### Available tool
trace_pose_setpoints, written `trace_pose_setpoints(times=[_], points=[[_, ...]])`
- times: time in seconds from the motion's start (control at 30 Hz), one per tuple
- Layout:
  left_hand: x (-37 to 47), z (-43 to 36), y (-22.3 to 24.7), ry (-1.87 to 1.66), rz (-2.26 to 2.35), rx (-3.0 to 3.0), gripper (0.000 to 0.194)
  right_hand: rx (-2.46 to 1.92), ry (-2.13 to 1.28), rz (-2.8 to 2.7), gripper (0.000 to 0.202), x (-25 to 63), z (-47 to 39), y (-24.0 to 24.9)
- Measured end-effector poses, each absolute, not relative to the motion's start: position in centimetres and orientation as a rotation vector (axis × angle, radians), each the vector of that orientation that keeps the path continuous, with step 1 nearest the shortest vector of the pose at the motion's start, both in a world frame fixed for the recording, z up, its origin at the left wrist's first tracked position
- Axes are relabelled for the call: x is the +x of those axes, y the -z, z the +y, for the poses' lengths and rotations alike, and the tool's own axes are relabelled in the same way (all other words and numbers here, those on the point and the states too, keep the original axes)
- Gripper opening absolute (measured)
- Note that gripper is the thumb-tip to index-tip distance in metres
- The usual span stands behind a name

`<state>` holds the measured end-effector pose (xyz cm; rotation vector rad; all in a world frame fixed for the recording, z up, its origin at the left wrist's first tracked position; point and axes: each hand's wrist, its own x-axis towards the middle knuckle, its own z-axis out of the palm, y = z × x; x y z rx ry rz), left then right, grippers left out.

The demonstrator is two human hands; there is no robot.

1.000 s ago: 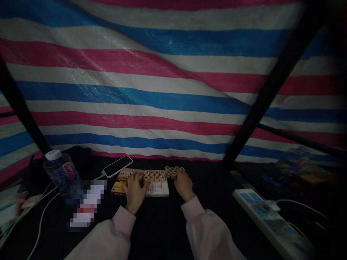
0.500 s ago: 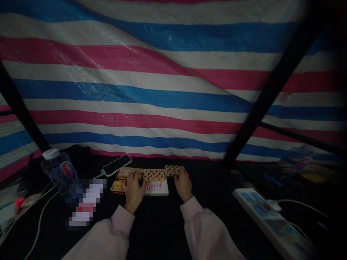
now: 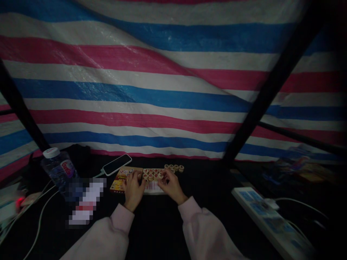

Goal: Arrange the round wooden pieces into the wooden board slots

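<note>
A small cardboard Chinese chess box [image 3: 117, 186] lies on the dark surface, joined on its right by a white tray [image 3: 154, 191]. Rows of round, red-marked Chinese chess pieces [image 3: 151, 175] fill the tray's far part. Flat over the printed box rests my left hand [image 3: 133, 189], fingers apart, its thumb by the leftmost pieces. My right hand [image 3: 173, 186] is over the tray's right side, thumb and fingers pinched at the pieces there; its fingers partly hide what they grip. Just beyond it, a short row of loose pieces [image 3: 176, 168] sits on the surface.
A phone [image 3: 117, 165] on a charging cable lies behind the box. To the left stand a large clear bottle [image 3: 61, 169] with a white cap and a blurred pale packet [image 3: 88, 204]. At right is a long white power strip [image 3: 260, 209]. Striped sheeting [image 3: 151, 119] hangs behind.
My right hand has moved left from the loose pieces to the tray. Fewer pieces now lie in the loose group. My left hand stays on the box.
</note>
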<state>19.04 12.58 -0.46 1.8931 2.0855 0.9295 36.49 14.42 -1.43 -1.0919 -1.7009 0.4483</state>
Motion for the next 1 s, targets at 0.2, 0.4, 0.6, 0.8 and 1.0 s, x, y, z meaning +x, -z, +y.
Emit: trace_pose_setpoints(times=[0.2,0.4,0.6,0.8,1.0], points=[[19.0,12.6,0.4,-0.925,2.065,1.9,0.03,-1.037,-0.619,-1.898,0.009,35.9,14.1,2.1],[19.0,12.6,0.4,-0.936,2.056,1.896,0.03,-1.015,-0.64,-1.984,0.013,36.2,14.3,2.4],[19.0,12.5,0.3,-0.919,2.059,1.906,0.029,-1.028,-0.628,-1.989,0.019,36.3,14.4,2.8],[19.0,12.5,0.3,-0.928,2.056,1.912,0.028,-1.015,-0.534,-2.034,0.027,36.4,14.4,2.7],[19.0,12.7,0.5,-0.927,2.062,1.901,0.027,-0.965,-0.515,-2.047,0.039,36.5,14.0,1.8]])
